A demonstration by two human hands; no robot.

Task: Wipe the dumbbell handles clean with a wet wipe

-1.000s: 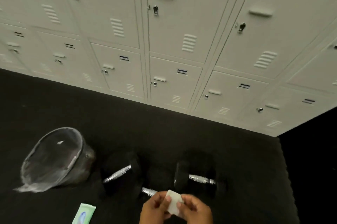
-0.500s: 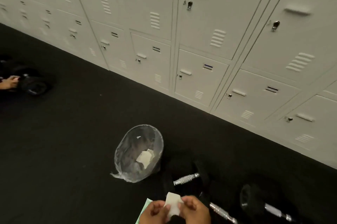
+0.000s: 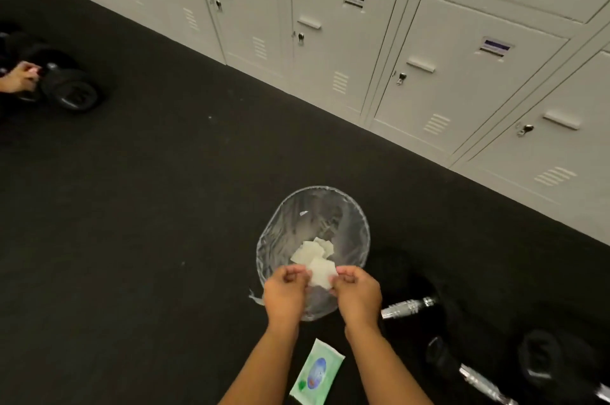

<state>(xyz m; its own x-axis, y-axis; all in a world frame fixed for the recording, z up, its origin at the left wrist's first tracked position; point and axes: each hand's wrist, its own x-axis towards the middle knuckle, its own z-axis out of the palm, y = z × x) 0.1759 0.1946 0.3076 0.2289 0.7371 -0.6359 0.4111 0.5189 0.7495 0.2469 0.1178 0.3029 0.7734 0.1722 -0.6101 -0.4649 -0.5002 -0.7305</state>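
Observation:
A folded white wet wipe [image 3: 320,272] is pinched between my left hand [image 3: 286,294] and my right hand [image 3: 356,294], right over the mouth of a bin lined with clear plastic [image 3: 359,223]. Used white wipes [image 3: 308,251] lie inside the bin. A green pack of wipes [image 3: 317,371] lies on the floor between my forearms. To the right, black dumbbells lie on the black floor: one shows a chrome handle [image 3: 407,306], another chrome handle [image 3: 482,383] runs toward the bottom edge.
Pale grey lockers [image 3: 412,81] line the wall at the back and right. At the far left, another person's hand [image 3: 18,78] holds a black dumbbell [image 3: 71,91]. Black matting [image 3: 148,206] covers the floor.
My view has swung left and down. Both hands have carried the wipe from near the dumbbells to above the bin's opening.

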